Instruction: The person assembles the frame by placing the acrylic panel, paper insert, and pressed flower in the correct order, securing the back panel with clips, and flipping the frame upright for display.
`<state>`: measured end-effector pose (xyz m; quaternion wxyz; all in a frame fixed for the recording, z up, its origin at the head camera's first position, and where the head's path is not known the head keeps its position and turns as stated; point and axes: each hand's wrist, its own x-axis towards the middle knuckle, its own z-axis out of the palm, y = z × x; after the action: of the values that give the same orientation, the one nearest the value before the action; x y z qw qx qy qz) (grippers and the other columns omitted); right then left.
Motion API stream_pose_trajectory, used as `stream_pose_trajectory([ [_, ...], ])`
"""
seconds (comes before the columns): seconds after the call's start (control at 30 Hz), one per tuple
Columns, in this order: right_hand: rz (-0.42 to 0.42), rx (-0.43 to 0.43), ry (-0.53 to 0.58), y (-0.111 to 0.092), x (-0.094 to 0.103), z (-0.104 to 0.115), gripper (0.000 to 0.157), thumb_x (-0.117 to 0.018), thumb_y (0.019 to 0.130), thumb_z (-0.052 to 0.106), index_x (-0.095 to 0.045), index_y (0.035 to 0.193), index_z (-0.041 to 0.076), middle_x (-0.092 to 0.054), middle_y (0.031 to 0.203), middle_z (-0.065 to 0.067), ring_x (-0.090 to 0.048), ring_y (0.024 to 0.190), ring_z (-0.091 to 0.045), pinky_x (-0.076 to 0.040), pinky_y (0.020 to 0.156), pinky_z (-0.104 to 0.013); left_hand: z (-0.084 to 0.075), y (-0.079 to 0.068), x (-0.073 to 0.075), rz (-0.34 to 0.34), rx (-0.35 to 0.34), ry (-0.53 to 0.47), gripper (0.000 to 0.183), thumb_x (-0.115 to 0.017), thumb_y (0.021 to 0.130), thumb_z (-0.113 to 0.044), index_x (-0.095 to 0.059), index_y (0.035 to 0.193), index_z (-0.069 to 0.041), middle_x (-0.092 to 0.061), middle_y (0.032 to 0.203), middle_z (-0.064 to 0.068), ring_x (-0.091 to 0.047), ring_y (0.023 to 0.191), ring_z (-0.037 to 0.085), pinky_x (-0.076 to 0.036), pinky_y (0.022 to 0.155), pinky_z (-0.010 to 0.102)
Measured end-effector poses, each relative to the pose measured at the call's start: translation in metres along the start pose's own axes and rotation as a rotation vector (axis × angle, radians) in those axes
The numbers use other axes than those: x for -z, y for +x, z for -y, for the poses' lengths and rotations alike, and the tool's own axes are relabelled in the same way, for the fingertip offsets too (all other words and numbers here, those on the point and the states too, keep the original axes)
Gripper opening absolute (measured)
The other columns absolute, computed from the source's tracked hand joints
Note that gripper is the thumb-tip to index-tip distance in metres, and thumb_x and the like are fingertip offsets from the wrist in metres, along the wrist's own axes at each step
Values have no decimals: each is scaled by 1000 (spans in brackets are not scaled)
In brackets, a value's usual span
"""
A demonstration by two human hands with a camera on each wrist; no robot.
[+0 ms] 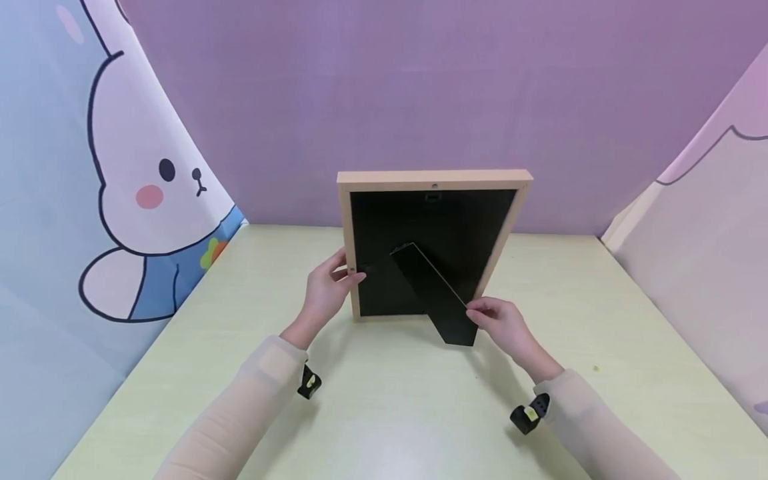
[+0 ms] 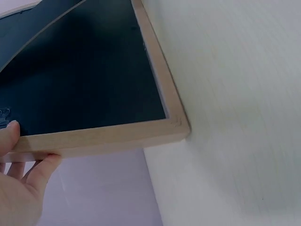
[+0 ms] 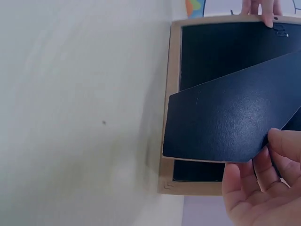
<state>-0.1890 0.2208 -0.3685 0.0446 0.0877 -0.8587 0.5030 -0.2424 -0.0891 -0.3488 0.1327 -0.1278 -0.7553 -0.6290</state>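
A picture frame point(image 1: 435, 179) with a pale wooden border stands on the table, its black backing point(image 1: 384, 287) facing me. A black easel leg point(image 1: 435, 293) swings out from the middle of that backing and slants down to the right. My left hand point(image 1: 327, 287) grips the frame's left side, thumb on the back and fingers around the outer edge. With thumb and fingers my right hand point(image 3: 268, 183) pinches the right edge of the easel leg point(image 3: 225, 113). The front of the frame is hidden.
The pale table point(image 1: 384, 413) spreads around the frame. A purple backdrop point(image 1: 432, 100) rises behind it, and a cloth printed with a cartoon rabbit point(image 1: 138, 167) hangs at the left. Another printed cloth point(image 1: 708, 233) stands along the right.
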Motion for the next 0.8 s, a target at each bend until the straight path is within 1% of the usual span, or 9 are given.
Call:
stream_pose_trajectory([
  [0.1,19,-34,67,-5,1,0,20,-59,88,4,-62,103,-10,-63,97,-16,-59,82,-20,-50,70,-26,-1,0,-1,-14,-22,-28,52,-71,77,2,-57,126,-7,-59,110,14,-60,99,29,-50,78,32],
  [0.23,37,-54,88,-12,0,-2,20,-60,88,5,-63,102,-9,-64,97,-15,-59,80,-17,-50,70,-27,-3,-2,-3,-25,-38,-49,51,-71,76,4,-58,125,-6,-60,111,15,-59,101,30,-50,78,30],
  [0.3,44,-61,89,-15,0,-3,20,-60,88,6,-63,102,-8,-64,96,-15,-59,78,-17,-50,70,-28,-9,-5,-4,-23,-49,-54,51,-70,77,5,-57,125,-4,-60,111,16,-59,100,31,-50,79,30],
  [0.43,59,-66,92,-22,0,-4,20,-61,88,7,-63,101,-8,-64,98,-15,-60,78,-17,-50,70,-29,-24,-12,-6,-35,-98,-34,48,-68,77,8,-57,123,2,-60,108,20,-59,99,34,-49,80,32],
  [0.53,76,-68,102,-27,0,-3,20,-61,88,7,-63,102,-8,-63,98,-15,-60,77,-18,-50,70,-29,-27,-15,-8,-56,-131,-13,44,-68,77,9,-58,119,4,-61,106,21,-59,98,34,-49,81,35],
  [0.6,88,-70,112,-30,0,-3,21,-61,88,8,-63,102,-8,-63,99,-15,-59,77,-17,-50,69,-29,-24,-14,-10,-67,-141,-11,42,-69,76,10,-59,116,5,-62,105,22,-59,98,35,-49,81,38],
  [0.8,109,-79,145,-39,-2,-5,20,-62,87,6,-62,101,-9,-63,97,-15,-58,74,-15,-50,67,-29,4,-5,-15,-82,-147,-19,39,-71,75,7,-62,112,0,-63,105,14,-60,97,27,-50,80,32],
])
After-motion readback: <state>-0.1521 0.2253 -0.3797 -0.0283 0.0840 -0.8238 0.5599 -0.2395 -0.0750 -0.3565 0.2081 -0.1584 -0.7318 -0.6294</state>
